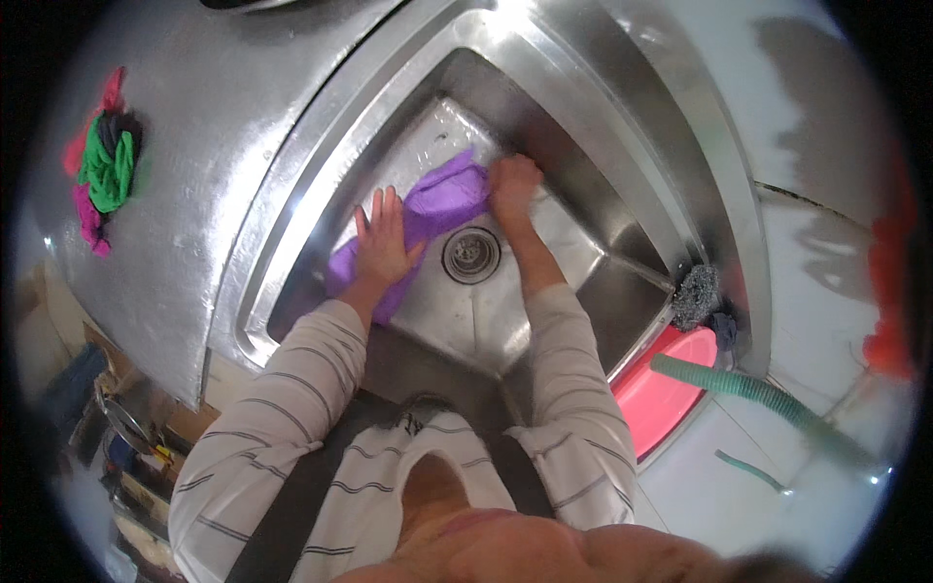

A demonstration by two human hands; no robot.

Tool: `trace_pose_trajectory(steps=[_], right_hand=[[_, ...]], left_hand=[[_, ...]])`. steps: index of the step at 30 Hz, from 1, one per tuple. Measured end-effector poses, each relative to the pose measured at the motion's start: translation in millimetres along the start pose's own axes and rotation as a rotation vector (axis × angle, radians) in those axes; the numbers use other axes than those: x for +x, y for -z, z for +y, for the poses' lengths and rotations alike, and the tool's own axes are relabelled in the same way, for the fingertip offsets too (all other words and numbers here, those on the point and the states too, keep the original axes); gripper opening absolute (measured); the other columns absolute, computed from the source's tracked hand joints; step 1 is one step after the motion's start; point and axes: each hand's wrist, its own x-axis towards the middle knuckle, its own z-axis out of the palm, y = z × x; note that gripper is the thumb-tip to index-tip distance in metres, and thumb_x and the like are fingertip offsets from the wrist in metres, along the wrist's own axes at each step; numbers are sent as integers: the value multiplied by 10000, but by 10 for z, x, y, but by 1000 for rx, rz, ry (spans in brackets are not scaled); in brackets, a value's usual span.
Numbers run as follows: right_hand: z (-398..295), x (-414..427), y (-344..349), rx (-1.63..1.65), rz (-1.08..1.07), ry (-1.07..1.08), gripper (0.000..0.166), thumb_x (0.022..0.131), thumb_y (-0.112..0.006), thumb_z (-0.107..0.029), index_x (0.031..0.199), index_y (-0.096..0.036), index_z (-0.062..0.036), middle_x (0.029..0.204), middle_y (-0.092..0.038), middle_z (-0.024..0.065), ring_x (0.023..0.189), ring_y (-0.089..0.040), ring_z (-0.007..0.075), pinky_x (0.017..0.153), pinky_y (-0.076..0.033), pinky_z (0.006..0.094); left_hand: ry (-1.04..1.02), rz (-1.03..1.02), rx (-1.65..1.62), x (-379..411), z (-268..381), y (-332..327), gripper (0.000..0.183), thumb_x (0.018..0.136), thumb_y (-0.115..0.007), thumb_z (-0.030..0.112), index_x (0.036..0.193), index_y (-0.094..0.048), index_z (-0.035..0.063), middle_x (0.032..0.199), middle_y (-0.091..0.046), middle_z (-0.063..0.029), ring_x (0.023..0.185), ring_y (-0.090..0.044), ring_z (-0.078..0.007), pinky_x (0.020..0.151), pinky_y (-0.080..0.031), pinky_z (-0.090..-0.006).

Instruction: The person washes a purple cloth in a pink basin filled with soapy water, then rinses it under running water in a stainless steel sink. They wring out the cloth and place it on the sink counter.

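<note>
A purple cloth (pixel 446 191), folded and bunched in places, lies across the bottom of a stainless steel sink basin (pixel 561 218). My left hand (pixel 383 237) rests flat on the cloth's left part, palm down, fingers extended and slightly apart. At the cloth's right end, my right hand (pixel 512 191) is curled into a fist with the fabric's edge at its fingers. Motion blurs that hand a little, and its fingertips are hidden. The round drain strainer (pixel 471 255) sits between my forearms, just below the cloth. Water drops glisten on the steel beyond the cloth.
Green, pink and dark cloths (pixel 107 160) lie on the steel counter (pixel 197 109) at left. A metal scouring pad (pixel 696 295) sits on the sink's right rim. Beside it are a pink basin (pixel 663 393) and a green corrugated hose (pixel 743 386).
</note>
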Motion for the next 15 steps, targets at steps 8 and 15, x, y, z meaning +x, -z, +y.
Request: trace_pose_trajectory(steps=[8, 15], right_hand=[[-1270, 277, 377, 179, -101, -480, 755, 708, -599, -583, 1252, -461, -78, 1210, -404, 291, 1162, -363, 426, 911, -343, 535], [-1521, -589, -126, 430, 26, 300, 206, 655, -585, -246, 772, -606, -79, 845, -551, 91, 883, -500, 273, 758, -346, 464]], left_hand=[[-12, -15, 51, -2, -21, 87, 848, 788, -511, 520, 1373, -211, -14, 1463, -119, -137, 1363, -73, -286, 1065, -103, -530], [-53, 61, 456, -16, -147, -324, 797, 825, -430, 505, 1388, -176, 1, 1480, -66, -131, 1373, -31, -305, 1057, -84, -553]])
